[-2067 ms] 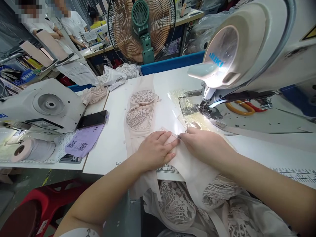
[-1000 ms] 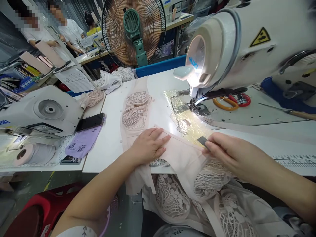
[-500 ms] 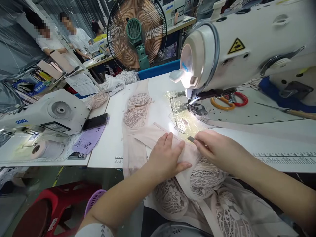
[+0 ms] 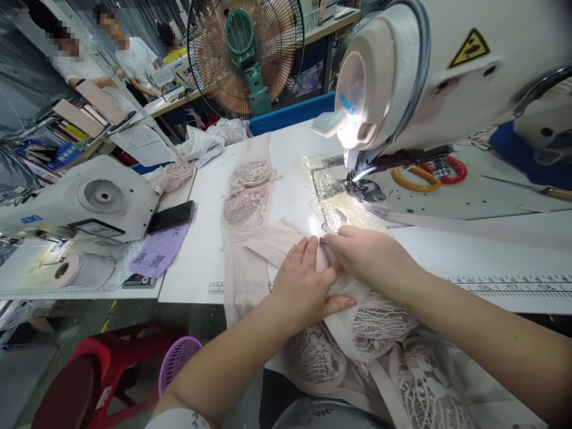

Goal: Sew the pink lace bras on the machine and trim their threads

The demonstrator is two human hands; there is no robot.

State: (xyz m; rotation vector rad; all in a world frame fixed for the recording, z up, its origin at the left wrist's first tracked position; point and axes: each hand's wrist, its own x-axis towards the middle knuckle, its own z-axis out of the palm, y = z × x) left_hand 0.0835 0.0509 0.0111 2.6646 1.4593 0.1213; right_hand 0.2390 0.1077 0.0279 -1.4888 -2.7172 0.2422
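A pale pink bra point(image 4: 384, 325) with lace cups hangs over the table's front edge onto the lap, its band lying on the white table. My left hand point(image 4: 304, 280) rests on this band, fingers stretched and pressing it down, thumb apart. Just to the right, my right hand point(image 4: 370, 253) is closed in a pinch on a small grey label point(image 4: 322, 241). The label touches the band beside my left fingertips and is mostly covered. A second pink lace bra point(image 4: 245, 202) lies flat to the left. The sewing machine point(image 4: 384, 77) stands beyond my right hand, its needle area lit.
Orange-handled scissors point(image 4: 415, 180) and a red ring-shaped handle point(image 4: 456, 171) lie under the machine arm. To the left are a phone point(image 4: 172, 217), purple paper point(image 4: 158, 253) and another sewing machine point(image 4: 89, 199). A large fan point(image 4: 245, 53) stands behind; people work farther back.
My right hand has moved left with the grey label, bringing it onto the band against my left fingertips. My left hand stays nearly in place. The view has shifted slightly.
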